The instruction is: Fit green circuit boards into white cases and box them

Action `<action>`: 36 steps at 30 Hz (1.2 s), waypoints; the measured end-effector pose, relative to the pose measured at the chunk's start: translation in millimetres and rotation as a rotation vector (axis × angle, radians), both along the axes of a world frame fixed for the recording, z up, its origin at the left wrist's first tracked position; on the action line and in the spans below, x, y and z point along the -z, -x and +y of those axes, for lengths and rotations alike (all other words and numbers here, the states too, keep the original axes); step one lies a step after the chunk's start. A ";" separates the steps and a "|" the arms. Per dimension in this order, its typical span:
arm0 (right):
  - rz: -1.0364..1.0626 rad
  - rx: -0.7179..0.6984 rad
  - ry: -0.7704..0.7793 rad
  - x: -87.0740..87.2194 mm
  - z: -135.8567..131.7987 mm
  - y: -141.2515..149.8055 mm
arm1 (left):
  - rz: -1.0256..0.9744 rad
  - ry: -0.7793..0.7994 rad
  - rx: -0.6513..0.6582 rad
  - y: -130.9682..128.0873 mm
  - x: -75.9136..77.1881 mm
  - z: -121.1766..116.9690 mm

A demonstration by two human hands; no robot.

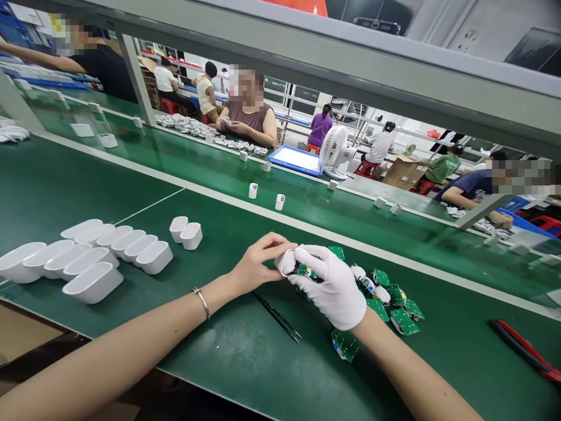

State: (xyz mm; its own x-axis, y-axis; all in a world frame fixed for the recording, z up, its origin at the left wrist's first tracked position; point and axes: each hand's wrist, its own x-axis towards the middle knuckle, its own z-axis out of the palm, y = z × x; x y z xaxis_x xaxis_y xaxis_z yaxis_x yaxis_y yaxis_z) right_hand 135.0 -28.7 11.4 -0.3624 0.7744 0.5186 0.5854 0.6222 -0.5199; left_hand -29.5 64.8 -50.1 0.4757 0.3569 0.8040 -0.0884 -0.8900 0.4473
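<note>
My bare left hand (258, 261) grips a white plastic housing (284, 264) by its side, above the green bench. At the housing's open end, my white-gloved right hand (335, 286) pinches a green circuit board (303, 270), mostly covered by the fingers. How far the board sits inside the housing is hidden. Below the hands lies a pair of black tweezers (278, 317). Right of the glove is a loose pile of circuit boards (397, 295) with white parts attached, and one separate board (345, 345) lies nearer the bench edge.
Rows of empty white housings (94, 283) stand at left, with two smaller ones (191, 235) apart. Red-handled pliers (526, 351) lie at right. Behind a pale rail, two housings (279, 202) stand on the green belt (307, 204). A shelf beam (280, 35) crosses overhead; co-workers sit beyond.
</note>
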 end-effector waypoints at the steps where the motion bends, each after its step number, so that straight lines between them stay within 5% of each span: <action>1: -0.038 -0.020 -0.031 -0.3 0.3 -1.7 | 0.007 -0.001 -0.001 0.4 0.0 0.8; 6: 0.088 0.146 -0.330 12.0 -6.0 -14.5 | -0.007 -0.008 -0.093 3.5 -1.5 4.9; 12: 0.212 0.115 -0.264 28.3 -2.7 -21.1 | -0.031 -0.007 -0.085 4.6 -2.9 4.8; 26: -0.154 0.103 -0.437 29.6 7.9 -19.3 | -0.023 -0.140 -0.119 5.5 -2.6 4.8; 30: -0.101 0.065 -0.317 28.5 6.1 -15.9 | 0.004 -0.143 -0.104 5.1 0.7 5.2; 33: 0.183 0.184 -0.035 23.0 -1.1 -12.0 | -0.013 -0.094 -0.062 4.3 1.3 3.5; 36: 0.498 0.131 0.287 18.6 -3.8 -3.8 | -0.029 -0.084 -0.012 3.2 0.3 -0.9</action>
State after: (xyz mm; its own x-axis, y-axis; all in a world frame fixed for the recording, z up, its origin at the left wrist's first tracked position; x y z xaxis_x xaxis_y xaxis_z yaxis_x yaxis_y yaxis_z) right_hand 138.8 -32.4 -7.2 -0.0207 0.9308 0.3650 0.2904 0.3550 -0.8886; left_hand -32.7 63.9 -50.4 0.4479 0.2934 0.8445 -0.0890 -0.9253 0.3687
